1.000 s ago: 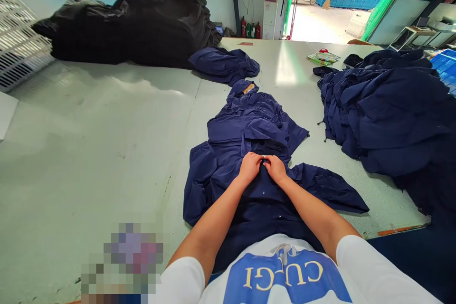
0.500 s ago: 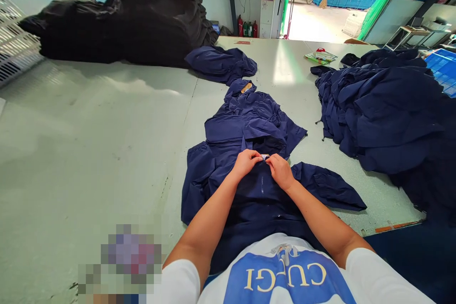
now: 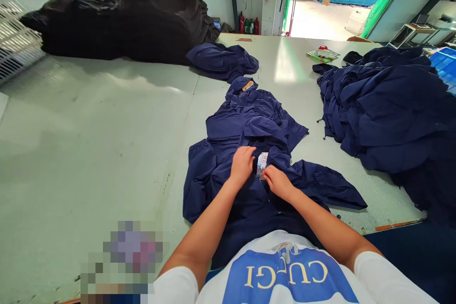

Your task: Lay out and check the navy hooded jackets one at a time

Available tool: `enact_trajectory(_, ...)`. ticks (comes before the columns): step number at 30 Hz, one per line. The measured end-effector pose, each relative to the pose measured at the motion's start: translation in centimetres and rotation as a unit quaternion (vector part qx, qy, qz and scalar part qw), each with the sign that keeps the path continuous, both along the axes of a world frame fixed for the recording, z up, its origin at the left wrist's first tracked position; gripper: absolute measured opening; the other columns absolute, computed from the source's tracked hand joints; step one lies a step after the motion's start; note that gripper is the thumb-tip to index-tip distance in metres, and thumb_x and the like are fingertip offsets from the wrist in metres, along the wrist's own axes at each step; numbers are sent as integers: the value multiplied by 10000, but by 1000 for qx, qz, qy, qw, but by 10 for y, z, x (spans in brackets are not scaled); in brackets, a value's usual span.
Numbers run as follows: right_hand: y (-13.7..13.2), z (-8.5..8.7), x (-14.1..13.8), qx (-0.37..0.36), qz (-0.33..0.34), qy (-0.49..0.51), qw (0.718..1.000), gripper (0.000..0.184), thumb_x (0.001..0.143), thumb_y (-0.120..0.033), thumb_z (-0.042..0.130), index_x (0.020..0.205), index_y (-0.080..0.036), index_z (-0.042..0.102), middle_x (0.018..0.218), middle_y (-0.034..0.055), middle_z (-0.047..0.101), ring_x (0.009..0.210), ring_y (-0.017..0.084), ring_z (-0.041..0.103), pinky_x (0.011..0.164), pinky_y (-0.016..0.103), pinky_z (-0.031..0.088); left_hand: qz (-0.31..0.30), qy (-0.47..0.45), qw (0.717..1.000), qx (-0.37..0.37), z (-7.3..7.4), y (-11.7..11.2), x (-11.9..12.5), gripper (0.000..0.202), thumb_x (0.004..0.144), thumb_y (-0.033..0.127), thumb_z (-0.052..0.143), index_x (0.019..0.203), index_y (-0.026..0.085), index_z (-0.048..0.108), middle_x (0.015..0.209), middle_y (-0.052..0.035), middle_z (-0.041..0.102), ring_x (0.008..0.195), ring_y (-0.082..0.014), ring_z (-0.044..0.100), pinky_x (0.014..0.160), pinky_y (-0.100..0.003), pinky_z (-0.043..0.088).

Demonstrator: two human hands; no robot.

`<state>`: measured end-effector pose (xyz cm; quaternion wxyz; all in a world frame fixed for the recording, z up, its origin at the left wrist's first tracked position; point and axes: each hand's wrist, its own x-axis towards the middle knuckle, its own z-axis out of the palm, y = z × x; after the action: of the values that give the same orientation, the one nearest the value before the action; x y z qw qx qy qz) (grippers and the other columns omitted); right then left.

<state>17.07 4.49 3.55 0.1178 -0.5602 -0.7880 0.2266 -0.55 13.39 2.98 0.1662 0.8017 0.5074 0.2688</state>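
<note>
A navy jacket (image 3: 226,128) lies front up, its hood end away from me and one sleeve stretched to the right. Its front is parted at the neck, where a printed white tag (image 3: 262,161) shows. At the left side of this opening, my left hand (image 3: 242,167) is closed on the jacket's edge, fingertips partly hidden. My right hand (image 3: 280,183) pinches the front at the lower end of the opening, beside the tag's bottom corner. Whether a zip pull is between those fingers is hidden. A small orange-brown label (image 3: 247,86) shows at the jacket's far end.
A big heap of navy garments (image 3: 388,104) covers the table's right side. Another navy bundle (image 3: 223,61) lies beyond the jacket, beside a large black-covered pile (image 3: 124,19). A green-and-white packet (image 3: 322,54) rests at the far edge of the pale table (image 3: 107,152).
My hands have moved apart: the right came down towards me and the left shifted slightly left. The jacket's neck has opened between them, and more of the printed tag shows.
</note>
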Motion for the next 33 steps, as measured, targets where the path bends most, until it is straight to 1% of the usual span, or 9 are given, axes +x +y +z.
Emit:
enact_trajectory(3, 22, -2, 7, 16, 43, -65, 997, 169, 973, -160, 522, 1012, -172, 686, 1057, 95, 708, 1077, 209, 586, 1040, 381, 348, -69, 89, 994, -13, -11, -23, 9, 441, 856, 107, 539, 1265, 242, 633, 1268, -93, 676, 1294, -286, 519, 1214, -610, 157)
enact_trajectory(6, 20, -7, 23, -3, -2, -177, 984, 206, 977, -285, 559, 931, -163, 719, 965, 134, 738, 1096, 272, 569, 1083, 473, 267, -16, 133, 991, -20, -23, -36, -6, 494, 843, 119, 578, 1316, 259, 610, 1404, -118, 598, 1405, -329, 416, 1203, -680, 54)
enact_trajectory(11, 6, -9, 37, -33, -116, -243, 963, 169, 935, -236, 591, 1015, -143, 707, 1031, 173, 723, 1115, 308, 558, 954, 424, 348, 110, 103, 988, 28, -27, -50, -24, 634, 878, 186, 589, 1494, 202, 438, 1591, -186, 366, 1500, -364, 260, 1193, -688, 86)
enact_trajectory(14, 8, -11, 23, -22, -120, -204, 971, 191, 956, -211, 536, 1072, -141, 671, 1115, 170, 701, 1095, 288, 586, 904, 389, 372, -1, 80, 995, 63, -26, -59, -12, 483, 931, 165, 503, 1406, 248, 544, 1507, -120, 507, 1458, -293, 368, 1233, -619, 71)
enact_trajectory(17, 16, -15, 5, -50, -173, -152, 972, 256, 957, -212, 539, 1185, -118, 605, 1100, 170, 711, 1053, 273, 639, 925, 396, 378, -89, 78, 992, 34, -33, -66, 3, 430, 916, 160, 530, 1331, 252, 599, 1338, -106, 649, 1295, -268, 549, 1242, -597, 110)
enact_trajectory(22, 25, -29, -1, -109, -265, 31, 957, 399, 940, -166, 522, 1339, -155, 510, 1036, 92, 750, 1070, 230, 675, 986, 411, 409, -45, 53, 997, -32, -44, -65, 15, 712, 813, 225, 714, 1461, 159, 428, 1354, -180, 620, 1254, -300, 581, 1218, -596, 192)
enact_trajectory(26, 29, -47, 0, -78, -230, 240, 940, 424, 892, -105, 486, 1288, -225, 579, 1077, 34, 744, 1033, 171, 689, 996, 359, 483, -24, -30, 992, -118, -40, -57, 22, 798, 763, 276, 768, 1474, 182, 418, 1318, -170, 642, 1232, -307, 600, 1142, -511, 365)
enact_trajectory(29, 31, -60, 1, -57, -188, 363, 911, 417, 880, -97, 461, 1235, -231, 631, 1148, 39, 727, 1075, 151, 683, 1021, 331, 501, 32, -177, 955, -238, -37, -49, 23, 590, 814, 201, 664, 1390, 236, 537, 1256, -113, 687, 1173, -277, 639, 1057, -430, 464)
enact_trajectory(33, 33, -68, 11, -42, -207, 389, 897, 387, 866, -123, 497, 1199, -227, 665, 1133, 46, 731, 1071, 167, 686, 1063, 376, 488, 120, -412, 813, -393, -38, -37, 12, 566, 770, 98, 595, 1318, 240, 586, 1223, -75, 707, 1121, -238, 670, 967, -394, 545)
